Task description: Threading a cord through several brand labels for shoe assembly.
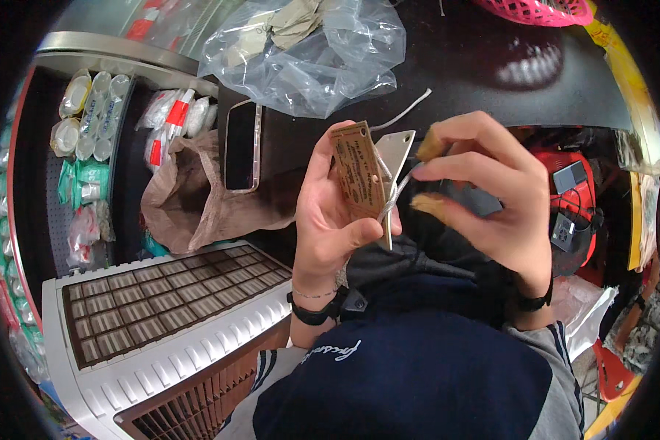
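Upright in my left hand [326, 213] is a brown cardboard tag [358, 172] with dark print and a punched corner hole. My thumb presses its lower edge. Just to its right stands a paler card [396, 158], angled away from the brown one, its lower end at my left thumb. A thin grey cord [401, 188] runs between the cards and up to my right hand [491, 183]. There the cord meets the index and middle fingertips, while the thumb stays apart. Another cord end [411, 108] sticks out above the cards toward the far side.
A clear plastic bag [308, 59] with brown cards lies on the dark table [462, 73]. Left are a phone [242, 147], a brown bag [191, 191] and a white air cooler [169, 367]. A pink basket [543, 11] sits far right; another person's arm [638, 315] shows at right.
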